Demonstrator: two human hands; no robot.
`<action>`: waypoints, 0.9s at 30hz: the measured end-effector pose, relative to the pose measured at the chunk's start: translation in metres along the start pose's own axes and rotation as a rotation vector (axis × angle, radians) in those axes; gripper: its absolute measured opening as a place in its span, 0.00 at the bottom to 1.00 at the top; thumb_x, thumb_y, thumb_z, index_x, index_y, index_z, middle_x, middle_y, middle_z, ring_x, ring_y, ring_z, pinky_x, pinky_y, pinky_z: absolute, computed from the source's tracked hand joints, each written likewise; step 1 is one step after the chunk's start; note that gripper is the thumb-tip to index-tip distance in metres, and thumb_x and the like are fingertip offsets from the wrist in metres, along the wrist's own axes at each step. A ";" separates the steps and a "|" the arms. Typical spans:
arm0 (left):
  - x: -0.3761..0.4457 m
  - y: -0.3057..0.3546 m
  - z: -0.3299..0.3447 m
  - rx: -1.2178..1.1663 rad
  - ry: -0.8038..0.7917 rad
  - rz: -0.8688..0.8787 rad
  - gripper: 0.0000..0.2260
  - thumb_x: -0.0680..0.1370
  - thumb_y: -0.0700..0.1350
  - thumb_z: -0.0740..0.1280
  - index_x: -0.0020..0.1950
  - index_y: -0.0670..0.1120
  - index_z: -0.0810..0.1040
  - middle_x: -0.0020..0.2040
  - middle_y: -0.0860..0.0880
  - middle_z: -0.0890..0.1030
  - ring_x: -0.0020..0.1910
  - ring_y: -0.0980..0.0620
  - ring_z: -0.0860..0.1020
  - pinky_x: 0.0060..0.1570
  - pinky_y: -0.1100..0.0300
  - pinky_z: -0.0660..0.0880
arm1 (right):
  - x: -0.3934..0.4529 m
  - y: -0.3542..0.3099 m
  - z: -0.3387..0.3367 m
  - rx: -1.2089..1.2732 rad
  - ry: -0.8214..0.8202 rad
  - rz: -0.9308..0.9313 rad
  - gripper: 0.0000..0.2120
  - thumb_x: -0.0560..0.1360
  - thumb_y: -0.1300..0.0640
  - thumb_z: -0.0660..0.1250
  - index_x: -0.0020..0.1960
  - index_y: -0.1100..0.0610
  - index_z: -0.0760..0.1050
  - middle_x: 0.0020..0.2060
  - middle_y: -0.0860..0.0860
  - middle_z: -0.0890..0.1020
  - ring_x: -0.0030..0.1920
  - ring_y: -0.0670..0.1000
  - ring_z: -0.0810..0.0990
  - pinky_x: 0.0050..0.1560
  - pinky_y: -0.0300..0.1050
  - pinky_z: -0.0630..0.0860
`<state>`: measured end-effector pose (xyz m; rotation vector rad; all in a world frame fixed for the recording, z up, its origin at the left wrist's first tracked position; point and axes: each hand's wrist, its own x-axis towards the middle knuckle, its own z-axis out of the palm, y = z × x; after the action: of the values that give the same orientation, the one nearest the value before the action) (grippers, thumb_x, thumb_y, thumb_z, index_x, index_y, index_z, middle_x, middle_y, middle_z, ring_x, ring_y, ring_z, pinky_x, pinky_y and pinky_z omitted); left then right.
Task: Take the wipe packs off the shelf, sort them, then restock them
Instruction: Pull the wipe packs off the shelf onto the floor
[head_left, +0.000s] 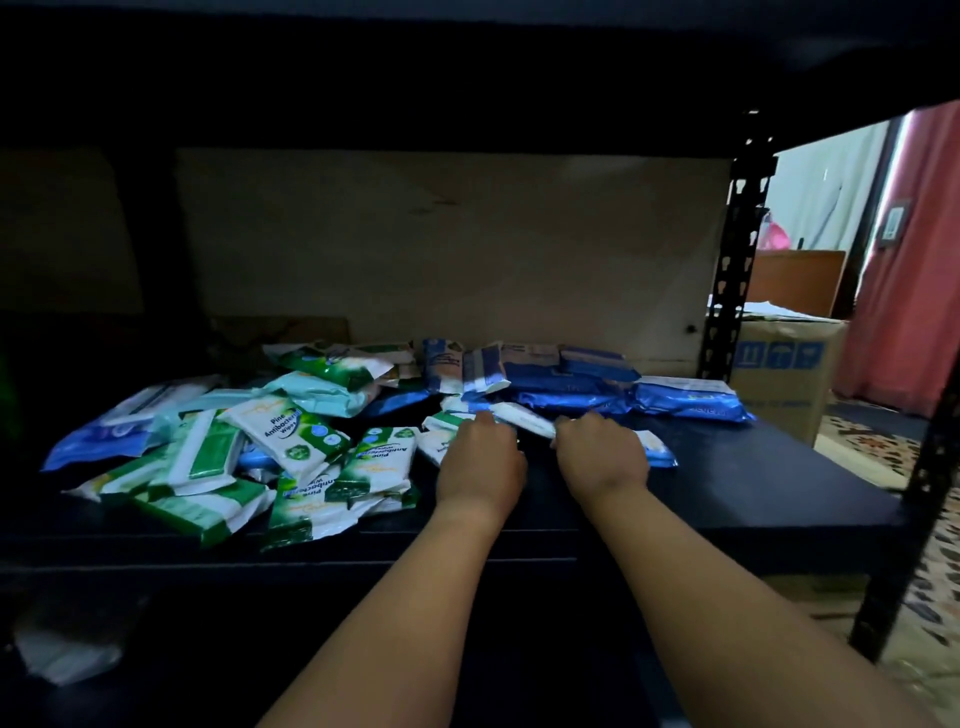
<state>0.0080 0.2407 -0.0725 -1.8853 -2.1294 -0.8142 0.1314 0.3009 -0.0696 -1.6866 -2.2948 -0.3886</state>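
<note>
A dark shelf (753, 499) of a black metal rack spans the frame, with a beige wall behind and, at the far right, a cardboard box (779, 374) on a patterned floor beside a red curtain (904, 260). Green-and-white wipe packs (291, 426) lie heaped at centre left and blue wipe packs (597, 384) at centre right, too overlapped to count. At the centre, the left hand (480, 462) and right hand (602, 452) both rest with curled fingers on a white pack (524, 418) between them; whether they grip it cannot be told.

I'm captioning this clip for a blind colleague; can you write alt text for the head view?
Both hands, left hand and right hand, reach onto a dark shelf and touch white-and-blue wipe packs in a jumbled heap. Green-and-white pine antibacterial wipe packs lie left, blue packs behind right.
</note>
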 end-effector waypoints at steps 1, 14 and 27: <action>-0.006 0.004 -0.003 -0.052 -0.013 0.009 0.10 0.80 0.46 0.66 0.59 0.43 0.79 0.57 0.42 0.77 0.57 0.42 0.76 0.50 0.52 0.74 | -0.007 0.001 -0.004 -0.032 -0.001 -0.008 0.14 0.83 0.58 0.57 0.65 0.56 0.75 0.56 0.59 0.79 0.53 0.62 0.80 0.51 0.60 0.80; -0.010 0.008 -0.007 0.077 -0.377 -0.141 0.34 0.83 0.60 0.53 0.82 0.54 0.39 0.83 0.51 0.46 0.81 0.40 0.40 0.70 0.25 0.38 | -0.048 0.008 -0.019 0.025 -0.195 0.293 0.22 0.85 0.59 0.50 0.77 0.45 0.63 0.72 0.64 0.62 0.72 0.74 0.60 0.61 0.79 0.66; -0.019 0.010 -0.008 0.009 -0.262 -0.087 0.21 0.79 0.64 0.61 0.66 0.53 0.69 0.74 0.50 0.67 0.78 0.44 0.56 0.66 0.21 0.49 | -0.062 0.027 -0.015 0.252 -0.124 0.313 0.30 0.80 0.36 0.56 0.79 0.43 0.53 0.79 0.59 0.50 0.77 0.71 0.45 0.68 0.82 0.48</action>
<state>0.0196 0.2203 -0.0723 -2.0039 -2.3759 -0.5987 0.1760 0.2480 -0.0771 -1.9357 -2.0069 0.0694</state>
